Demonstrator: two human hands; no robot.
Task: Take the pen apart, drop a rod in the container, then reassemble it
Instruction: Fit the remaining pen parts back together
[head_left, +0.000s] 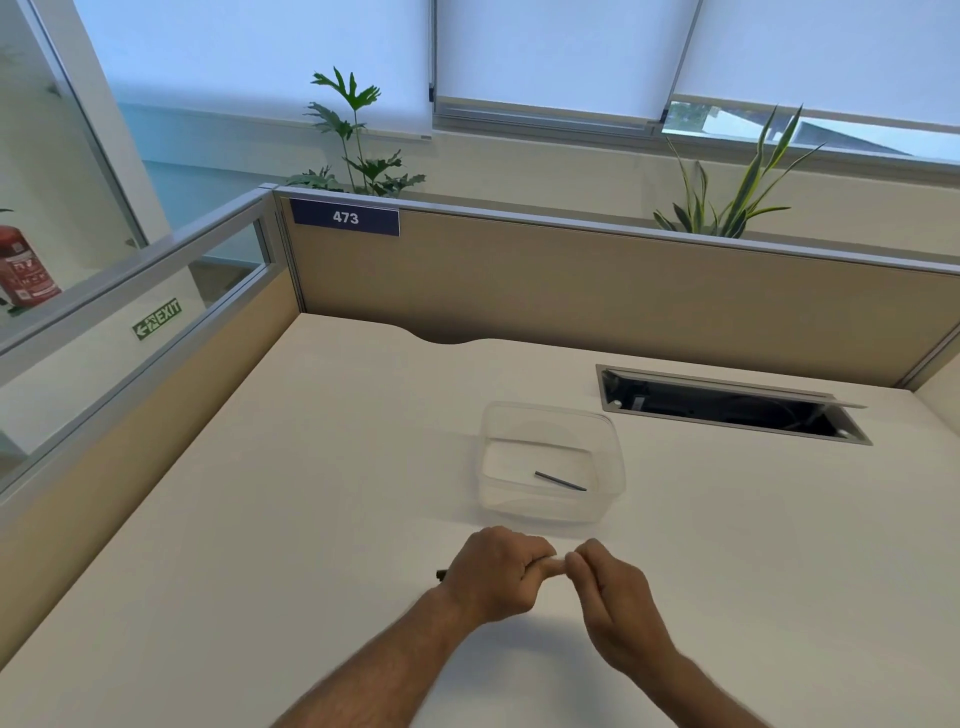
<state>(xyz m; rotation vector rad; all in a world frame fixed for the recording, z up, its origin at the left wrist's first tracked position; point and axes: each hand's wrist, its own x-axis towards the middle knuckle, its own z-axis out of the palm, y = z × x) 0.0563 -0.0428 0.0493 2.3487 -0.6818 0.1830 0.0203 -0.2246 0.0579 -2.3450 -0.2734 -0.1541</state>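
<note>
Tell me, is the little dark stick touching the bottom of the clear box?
Touching. The head view shows the rod lying flat on the floor of the clear container, with no gap under it, well away from both hands.

An office cubicle: beyond the hands, beige partition panels (571, 280) wall in a pale desk (311, 493), with a number plate "473" (345, 217) up to their left. Farther right of the hands sits an open cable hatch (727, 405); potted plants (358, 140) and roller blinds (550, 52) lie behind, an exit sign (157, 318) far left.
</note>
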